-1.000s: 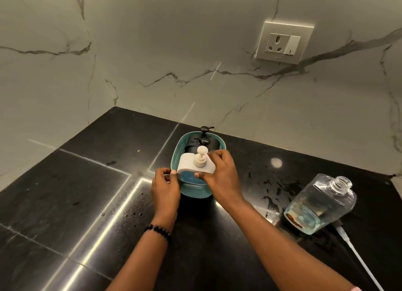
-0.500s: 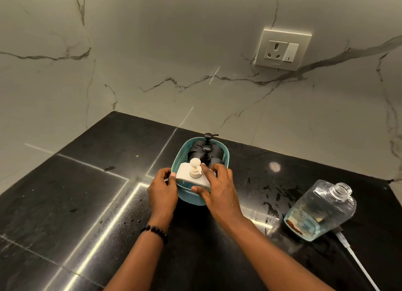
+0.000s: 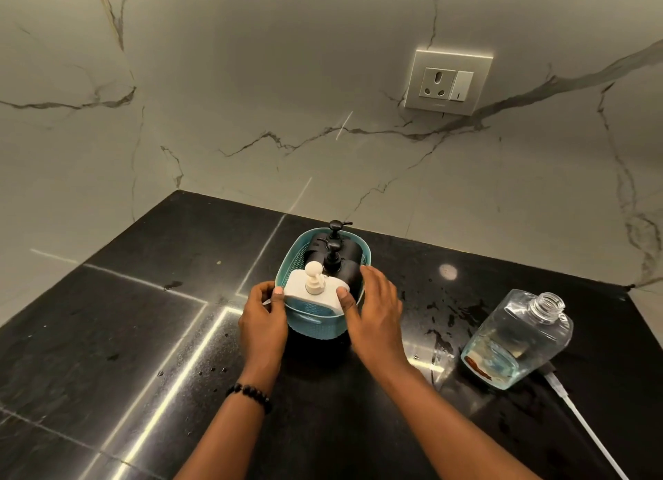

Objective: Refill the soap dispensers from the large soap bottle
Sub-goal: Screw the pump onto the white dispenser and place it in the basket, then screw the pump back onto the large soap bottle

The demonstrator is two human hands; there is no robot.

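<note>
Teal basket point(image 3: 315, 321), white dispenser point(image 3: 314, 293), two black dispensers point(image 3: 344, 255), clear bottle point(image 3: 516, 339), black veined counter point(image 3: 107, 336)

— What stays out of sight here?
— The teal basket point(image 3: 312, 323) hides the lower bodies of the two black dispensers point(image 3: 335, 260), and the white dispenser point(image 3: 312, 293) covers part of them.
— And at the edges?
— The white cable point(image 3: 592, 433) runs off the lower right; both forearms are cut by the bottom edge. The large soap bottle point(image 3: 516, 339) label is too blurred to read.
</note>
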